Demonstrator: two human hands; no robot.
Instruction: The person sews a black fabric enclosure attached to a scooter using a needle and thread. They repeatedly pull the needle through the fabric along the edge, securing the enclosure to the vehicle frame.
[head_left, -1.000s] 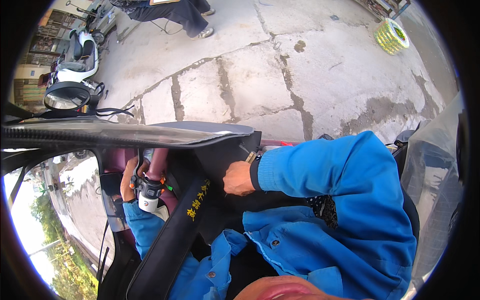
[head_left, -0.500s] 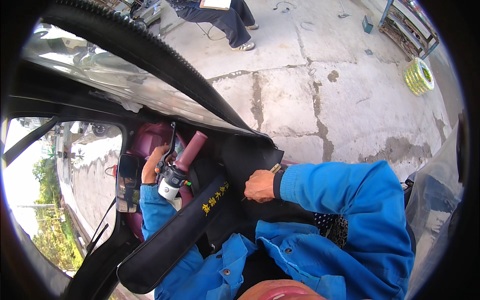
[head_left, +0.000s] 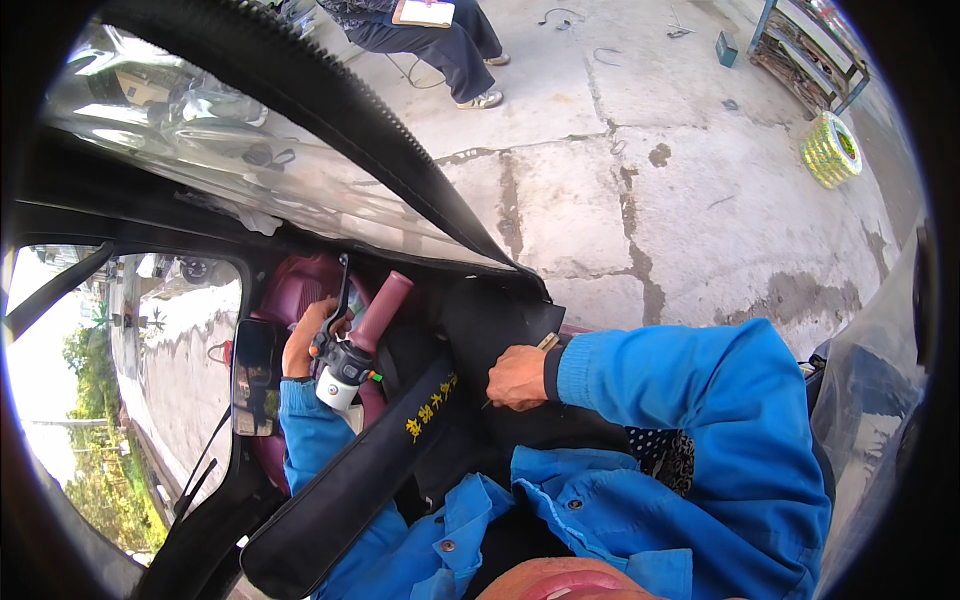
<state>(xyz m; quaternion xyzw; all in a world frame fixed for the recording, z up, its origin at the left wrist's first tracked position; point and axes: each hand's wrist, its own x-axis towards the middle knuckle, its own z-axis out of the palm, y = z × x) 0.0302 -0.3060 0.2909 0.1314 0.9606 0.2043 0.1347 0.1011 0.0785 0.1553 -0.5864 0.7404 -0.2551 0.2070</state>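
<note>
1. The left hand (head_left: 303, 338) sits in a tight pocket: the lever (head_left: 343, 292) and pink handlebar grip (head_left: 382, 312) stand to its right, the switch housing (head_left: 344, 364) lower right, and a dark rectangular panel (head_left: 257, 378) to its left.
2. A black padded bar (head_left: 345, 485) slants between the left sleeve (head_left: 309, 430) and the right hand (head_left: 516, 380), obstructing a low crossing.
3. Above the bar's upper end, room remains between grip and right hand, in front of a black sheet (head_left: 500, 318).
4. A zip-edged transparent flap (head_left: 350, 185) screens the upper left; right of its edge, the way opens onto concrete (head_left: 720, 230).
5. Plastic sheeting (head_left: 872, 385) bounds the far right, beyond the right sleeve (head_left: 690, 370).
</note>
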